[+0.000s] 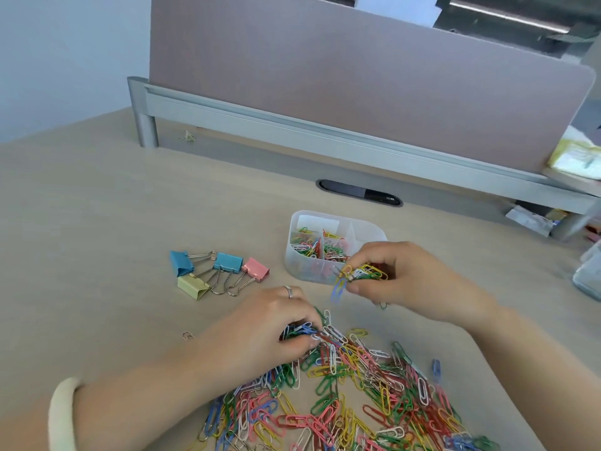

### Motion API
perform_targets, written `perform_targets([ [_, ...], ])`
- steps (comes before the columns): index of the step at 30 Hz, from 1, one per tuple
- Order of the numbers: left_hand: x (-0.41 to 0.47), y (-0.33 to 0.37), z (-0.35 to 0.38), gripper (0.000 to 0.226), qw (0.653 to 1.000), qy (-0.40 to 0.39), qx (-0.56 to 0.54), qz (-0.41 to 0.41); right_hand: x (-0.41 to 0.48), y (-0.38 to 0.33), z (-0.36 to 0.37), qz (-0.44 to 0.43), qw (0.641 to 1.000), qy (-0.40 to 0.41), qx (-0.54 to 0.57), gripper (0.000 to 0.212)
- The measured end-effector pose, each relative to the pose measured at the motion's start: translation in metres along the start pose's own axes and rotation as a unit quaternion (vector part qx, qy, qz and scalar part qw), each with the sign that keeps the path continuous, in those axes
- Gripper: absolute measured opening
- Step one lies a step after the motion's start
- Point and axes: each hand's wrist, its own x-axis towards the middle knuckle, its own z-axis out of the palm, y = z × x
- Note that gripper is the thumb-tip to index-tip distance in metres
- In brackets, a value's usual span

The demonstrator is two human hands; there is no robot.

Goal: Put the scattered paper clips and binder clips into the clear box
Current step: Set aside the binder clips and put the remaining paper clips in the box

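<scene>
The right hand (400, 275) is clamped on a bunch of paper clips (364, 273), just beside the clear box (296, 255), which lies up-left of it. The left hand (276, 323) is closed on clips at the pile (357, 395) on the surface (97, 222). The right hand is nearer the box.

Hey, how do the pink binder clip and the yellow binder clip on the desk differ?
The pink binder clip lies farthest right in the group, nearer the clear box; the yellow binder clip lies nearest the person, below the blue ones. The pink one's wire handles splay out toward the person; the yellow one's handles are hard to make out. Both rest on the desk, outside the box, untouched by either hand.
</scene>
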Motion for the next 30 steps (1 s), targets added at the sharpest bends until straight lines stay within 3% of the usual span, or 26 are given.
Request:
perform_targets([
  [6,0.001,-0.001,0.001,0.02,1.0,-0.01,-0.011,0.015,0.053,-0.014,-0.018,0.036,0.996,0.028,-0.082,0.003],
  [10,0.002,-0.002,0.002,0.027,1.0,-0.006,-0.014,0.027,0.094,-0.016,-0.015,0.053,0.986,0.012,-0.16,0.007],
  [18,0.001,-0.003,0.001,0.019,1.0,-0.011,0.008,0.028,0.13,-0.016,0.001,0.06,0.949,-0.042,-0.306,0.022],
  [25,0.0,-0.002,0.0,0.02,1.0,-0.016,0.004,0.014,0.129,-0.007,0.008,0.045,0.966,0.016,-0.255,0.029],
  [30,0.0,-0.002,-0.002,0.021,1.0,-0.007,0.0,0.017,0.122,-0.002,0.009,0.056,0.982,-0.012,-0.179,0.024],
])
